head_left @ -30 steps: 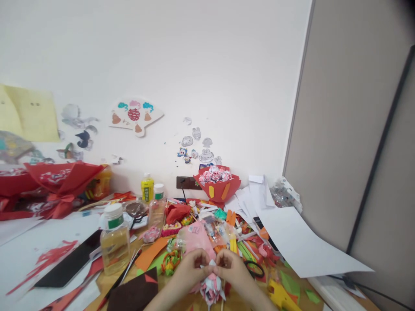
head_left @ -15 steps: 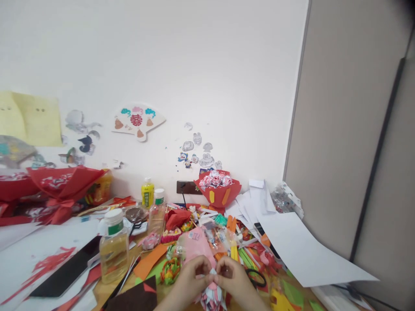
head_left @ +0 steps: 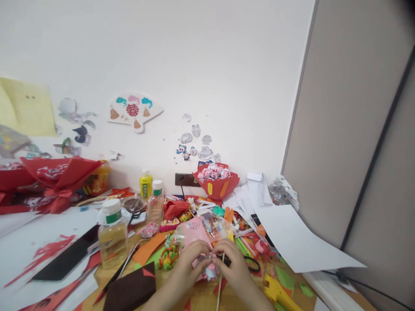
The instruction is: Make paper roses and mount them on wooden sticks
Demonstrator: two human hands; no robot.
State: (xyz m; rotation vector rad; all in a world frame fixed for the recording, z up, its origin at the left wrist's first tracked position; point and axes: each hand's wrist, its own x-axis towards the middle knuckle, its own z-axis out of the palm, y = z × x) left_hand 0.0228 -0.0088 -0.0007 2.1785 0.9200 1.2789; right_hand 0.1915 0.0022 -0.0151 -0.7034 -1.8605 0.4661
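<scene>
A pink-and-white paper flower [head_left: 210, 273] is between my hands, partly hidden behind the fingers, low in the middle of the head view. My left hand [head_left: 195, 259] is closed, thumb and fingers pinching the flower's edge. Close beside it, my right hand [head_left: 231, 261] is closed too, fingertips almost meeting the left ones. A thin wooden stick [head_left: 219, 288] runs down from between my right thumb and forefinger toward the table's near edge. Whether the stick is joined to the flower is hidden. Just beyond the hands lies a pink plastic packet [head_left: 194, 231].
Black-handled scissors [head_left: 252, 264] and a yellow glue gun [head_left: 279, 293] lie to the right. A clear bottle [head_left: 113, 242] stands left, near a black tablet-like slab [head_left: 69, 255]. Paper scraps cover the table. Behind stands a red-wrapped bouquet [head_left: 220, 188]; white sheets [head_left: 301, 237] overhang at right.
The wooden stick now shows at my right hand, where none was visible before. The flower shows less below my fingers. The camera view has tilted slightly down, revealing more of the glue gun.
</scene>
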